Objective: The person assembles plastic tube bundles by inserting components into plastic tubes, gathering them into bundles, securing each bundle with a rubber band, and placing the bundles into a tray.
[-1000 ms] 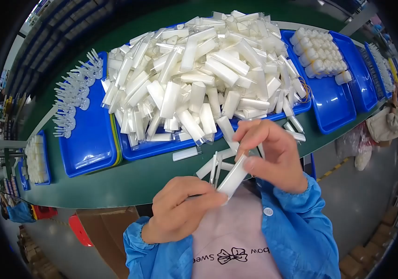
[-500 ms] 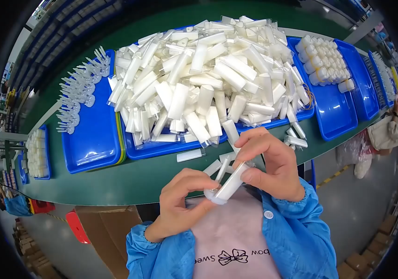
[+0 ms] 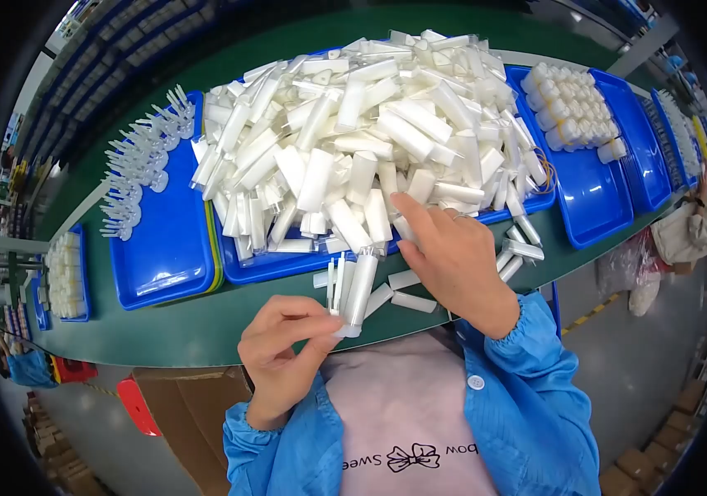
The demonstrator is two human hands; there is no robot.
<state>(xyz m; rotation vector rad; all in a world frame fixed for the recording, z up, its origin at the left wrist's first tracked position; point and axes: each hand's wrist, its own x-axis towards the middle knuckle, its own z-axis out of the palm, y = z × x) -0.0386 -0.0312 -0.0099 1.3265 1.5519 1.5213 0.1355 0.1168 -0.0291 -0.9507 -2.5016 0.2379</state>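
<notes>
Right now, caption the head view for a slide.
Left hand holds a white tube; right hand by the white heap.

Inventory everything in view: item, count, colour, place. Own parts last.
Bench: one, green, centre
Trays: at least five, blue, on bench
Wrapped tubes: too many to count, white, heaped centre
Loose wrapped tubes: several, white, bench before heap
Pronged bases: many, white, left tray, outer edge
Cylindrical parts: many, off-white, right tray and far left
Thin loops: few, tan, heap's right edge
Cardboard box: one, brown, below bench, left
Red item: one, red, beside cardboard box
Bag: one, beige, far right
Held pronged base: one, white, front centre
Held tube: one, white, against held pronged base
Far background: too small to itemise
Jacket: one, blue, worn
Shirt: one, pink, worn
Left grip: one, bare, pinching held pronged base
Right grip: one, bare, heap's near edge
</notes>
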